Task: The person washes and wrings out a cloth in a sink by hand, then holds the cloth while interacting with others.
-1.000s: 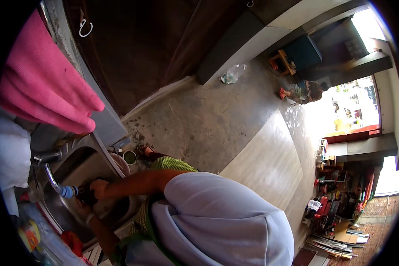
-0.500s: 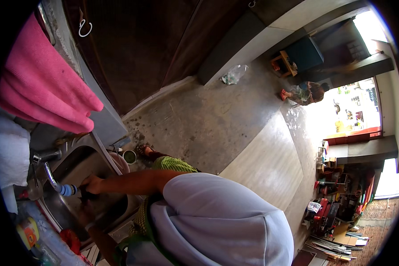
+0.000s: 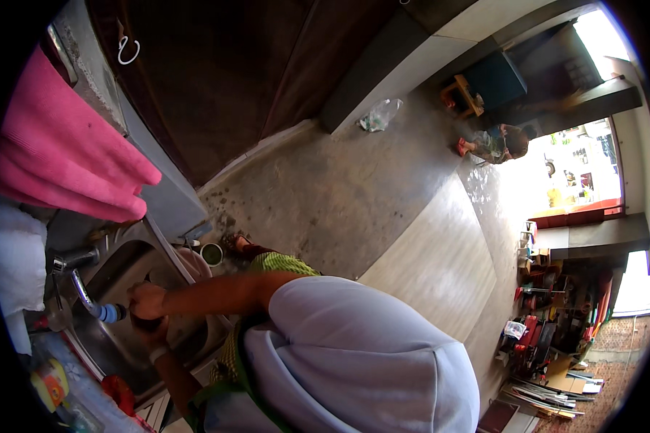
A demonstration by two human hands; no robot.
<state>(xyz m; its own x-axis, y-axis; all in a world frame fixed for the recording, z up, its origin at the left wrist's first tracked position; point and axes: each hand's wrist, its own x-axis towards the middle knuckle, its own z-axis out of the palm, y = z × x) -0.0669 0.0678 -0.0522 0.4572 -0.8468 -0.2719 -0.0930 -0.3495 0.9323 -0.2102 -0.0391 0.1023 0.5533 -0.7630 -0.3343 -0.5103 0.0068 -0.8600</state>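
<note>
Both my hands are together over the metal sink [image 3: 188, 328], close to the faucet [image 3: 83, 289] with its blue-tipped spout. My right hand [image 3: 148, 300] is closed round a small dark thing [image 3: 146, 322] whose kind I cannot make out. Just below it my left hand [image 3: 155, 334], with a pale band at the wrist, is curled against the same dark thing; its fingers are partly hidden. No running water can be made out.
A pink towel [image 3: 65, 151] hangs at the upper left, above a white cloth [image 3: 18, 263]. Bottles and a red item [image 3: 117, 392] line the sink's near side. A green-filled container [image 3: 211, 254] stands beyond the sink. Another person [image 3: 502, 143] sits far off near the doorway.
My left hand has come up from lower in the sink to meet my right hand. The dark thing now lies between them. The view has shifted slightly.
</note>
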